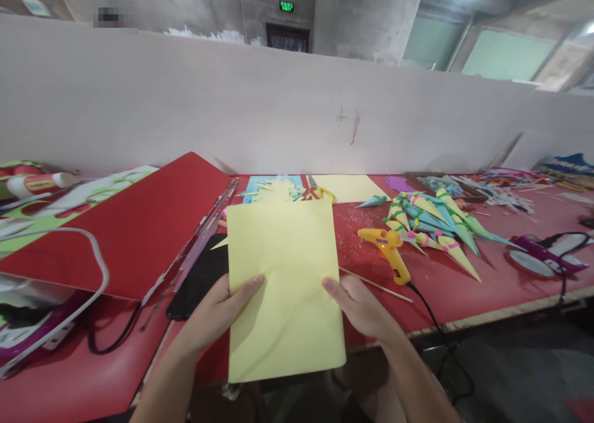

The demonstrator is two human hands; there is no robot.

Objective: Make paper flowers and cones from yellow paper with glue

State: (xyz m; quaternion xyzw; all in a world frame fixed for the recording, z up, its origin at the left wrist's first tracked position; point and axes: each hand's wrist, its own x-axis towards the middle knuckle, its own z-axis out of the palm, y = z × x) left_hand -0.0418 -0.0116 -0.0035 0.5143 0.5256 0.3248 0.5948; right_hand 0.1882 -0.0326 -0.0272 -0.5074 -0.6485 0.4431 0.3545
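Observation:
A pale yellow sheet of paper [285, 243] is held up before me, over the front edge of the table. My left hand [232, 302] grips its left edge with the thumb on the near face. On the right edge, my right hand [359, 299] pinches it the same way. The fingers of both hands are hidden behind the sheet. Partly covered by the paper lies a black phone-like slab [198, 281]. To the right rests a yellow glue gun [390, 253] with a lit orange light, and a thin wooden stick [378, 285] lies nearer me.
Pointed paper cones [436, 219] in yellow, blue and green are heaped at the right. Yellow-handled scissors [325, 191] lie at the back. A large red board [134, 225] leans at left. A black cord [431, 315] hangs over the table edge.

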